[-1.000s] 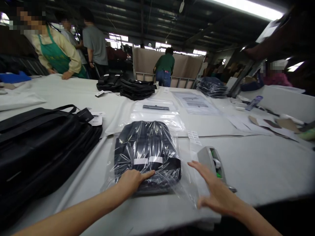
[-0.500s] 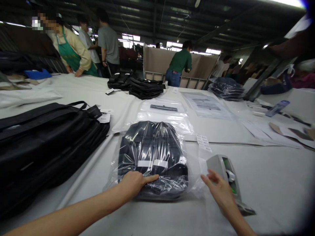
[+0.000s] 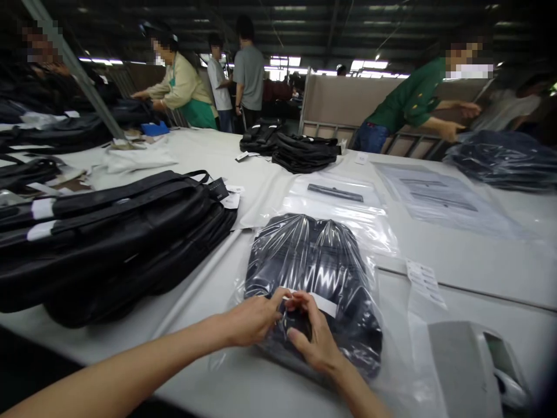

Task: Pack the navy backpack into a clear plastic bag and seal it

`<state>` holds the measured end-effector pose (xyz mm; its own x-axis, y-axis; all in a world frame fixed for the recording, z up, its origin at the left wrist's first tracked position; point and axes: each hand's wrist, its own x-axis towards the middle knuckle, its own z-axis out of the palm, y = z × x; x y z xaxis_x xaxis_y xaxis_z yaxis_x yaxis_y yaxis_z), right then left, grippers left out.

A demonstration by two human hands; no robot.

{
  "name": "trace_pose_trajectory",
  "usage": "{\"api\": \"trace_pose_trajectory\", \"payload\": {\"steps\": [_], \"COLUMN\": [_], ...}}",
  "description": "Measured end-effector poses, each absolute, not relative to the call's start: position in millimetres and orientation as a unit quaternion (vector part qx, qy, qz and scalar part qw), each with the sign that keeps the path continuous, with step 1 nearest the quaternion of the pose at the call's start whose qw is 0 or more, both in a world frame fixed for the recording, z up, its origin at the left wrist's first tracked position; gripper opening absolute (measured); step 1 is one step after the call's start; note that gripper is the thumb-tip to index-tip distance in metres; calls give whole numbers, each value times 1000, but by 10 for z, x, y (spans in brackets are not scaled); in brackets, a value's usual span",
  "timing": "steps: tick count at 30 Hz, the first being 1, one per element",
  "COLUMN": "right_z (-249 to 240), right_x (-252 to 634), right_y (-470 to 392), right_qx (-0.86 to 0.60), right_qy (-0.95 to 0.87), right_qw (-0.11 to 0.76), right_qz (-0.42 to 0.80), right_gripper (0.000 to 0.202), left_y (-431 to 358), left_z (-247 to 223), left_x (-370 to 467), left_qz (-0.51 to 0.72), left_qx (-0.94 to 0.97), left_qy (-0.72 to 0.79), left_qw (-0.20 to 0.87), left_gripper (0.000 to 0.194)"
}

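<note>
White table (image 3: pixel 304 383) fills the near view, black bags (image 3: pixel 108 232) stacked left, a tape dispenser (image 3: pixel 470 371) near right. Bagged pouch (image 3: pixel 313 273) lies near centre. Left hand (image 3: pixel 252 319) and right hand (image 3: pixel 315 339), fingers curled, pinch its folded flap; sealing looks underway, needing firm pressing.

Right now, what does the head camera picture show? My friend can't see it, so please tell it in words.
Two bare hands, the left hand and right hand, press on a dark bag in clear plastic wrap on a white table. A pile of black bags lies to the left, a grey tape dispenser to the right, and people work behind.
</note>
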<state>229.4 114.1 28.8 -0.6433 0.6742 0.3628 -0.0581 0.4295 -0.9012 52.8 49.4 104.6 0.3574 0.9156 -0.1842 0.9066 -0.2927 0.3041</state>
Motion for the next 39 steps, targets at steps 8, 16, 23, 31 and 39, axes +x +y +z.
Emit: {"api": "trace_pose_trajectory", "payload": {"steps": [8,16,23,31,39], "right_z": [330,328,324,379,334], "right_x": [2302,2292,2308,2227,2109], "right_y": [1123,1087,1084,1126,1137], "right_qx": [-134,-149,-202,-299,-367], "right_qy": [-873,-852,-836,-806,-803], "right_qw": [323,337,318,271,278], "right_qz": [339,372,398,433,377], "right_gripper": [16,15,18,25,24], "left_y": [351,-496,-263,-177,-112], "left_z": [1346,1102,716,304,191], "left_x": [325,-574,-102,-55,-446], "left_qz": [185,140,386,564,530], "left_qx": [745,826,785,275,255], "left_qy": [514,544,484,710,732], "left_qw": [382,53,19,320,345], "left_gripper": [42,111,18,38,39]}}
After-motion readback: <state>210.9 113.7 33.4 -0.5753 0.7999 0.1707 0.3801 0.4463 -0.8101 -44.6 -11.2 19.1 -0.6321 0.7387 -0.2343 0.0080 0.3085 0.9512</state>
